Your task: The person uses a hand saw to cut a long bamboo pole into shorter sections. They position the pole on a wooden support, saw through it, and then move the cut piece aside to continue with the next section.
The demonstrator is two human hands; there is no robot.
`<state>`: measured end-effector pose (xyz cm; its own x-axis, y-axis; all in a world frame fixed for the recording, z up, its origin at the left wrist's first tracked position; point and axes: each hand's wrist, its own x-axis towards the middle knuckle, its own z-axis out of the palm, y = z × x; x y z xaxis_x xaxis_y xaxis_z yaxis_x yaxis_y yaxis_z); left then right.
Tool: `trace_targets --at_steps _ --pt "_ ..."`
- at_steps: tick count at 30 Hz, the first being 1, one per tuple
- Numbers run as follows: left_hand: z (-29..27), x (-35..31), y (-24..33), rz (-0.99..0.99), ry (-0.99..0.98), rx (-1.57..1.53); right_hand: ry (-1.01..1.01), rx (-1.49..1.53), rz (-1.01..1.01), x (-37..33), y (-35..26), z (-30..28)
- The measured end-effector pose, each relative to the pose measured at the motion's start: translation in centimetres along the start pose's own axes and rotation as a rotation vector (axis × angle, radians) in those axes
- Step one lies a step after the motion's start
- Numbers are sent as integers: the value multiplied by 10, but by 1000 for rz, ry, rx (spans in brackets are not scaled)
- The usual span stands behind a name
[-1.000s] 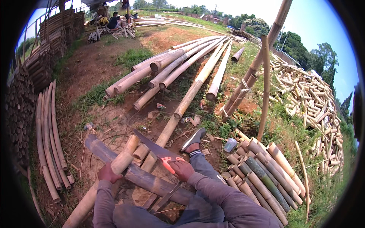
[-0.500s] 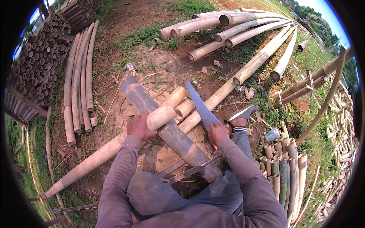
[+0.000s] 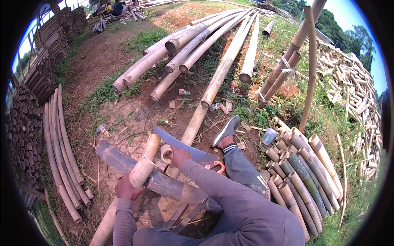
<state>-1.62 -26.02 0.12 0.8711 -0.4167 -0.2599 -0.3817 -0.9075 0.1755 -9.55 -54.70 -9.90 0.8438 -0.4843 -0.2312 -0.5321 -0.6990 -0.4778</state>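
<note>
My left hand (image 3: 128, 187) is closed around a tan bamboo pole (image 3: 142, 171) laid across a dark, thick bamboo support (image 3: 176, 186). A short bamboo piece (image 3: 165, 151) with an open hollow end sits just right of the pole, and my right hand (image 3: 179, 156) has its fingers around it. A handsaw with a bluish blade (image 3: 199, 154) and a red-orange handle (image 3: 217, 166) lies behind and beside my right hand. My right hand is off that handle; what the saw rests on is hidden. Part of the short piece is covered by my fingers.
Long bamboo poles (image 3: 213, 41) lie ahead, one pole (image 3: 225, 74) reaching toward the support. Cut bamboo lengths (image 3: 303, 172) are stacked at right, near a clear plastic cup (image 3: 269, 136). More poles (image 3: 61, 151) and a large stack (image 3: 24, 135) stand left. My shod foot (image 3: 226, 130) is ahead.
My right hand has let go of the saw handle and moved left onto the short bamboo piece. The saw now lies more level. My view has turned to the right.
</note>
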Motion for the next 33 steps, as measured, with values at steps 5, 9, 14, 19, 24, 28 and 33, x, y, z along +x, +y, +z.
trace_targets --at_steps 5,9,14,19,24,28,33 --pt "10 3 -2 57 67 -34 107 388 -18 -101 81 -40" --pt "14 5 -7 131 96 -112 66 515 83 -201 144 -66" --pt "47 35 -55 392 171 -343 670 940 422 -365 279 -229" --pt "61 15 -83 498 430 -433 2097 1503 -170 -624 364 -408" --pt "98 -22 -120 344 857 -246 1647 748 577 -593 357 -318" --pt "134 -74 -185 96 1055 -147 1142 428 601 -456 314 -157" --pt "133 -157 -135 -363 1163 -521 682 -3 109 -376 194 -83"
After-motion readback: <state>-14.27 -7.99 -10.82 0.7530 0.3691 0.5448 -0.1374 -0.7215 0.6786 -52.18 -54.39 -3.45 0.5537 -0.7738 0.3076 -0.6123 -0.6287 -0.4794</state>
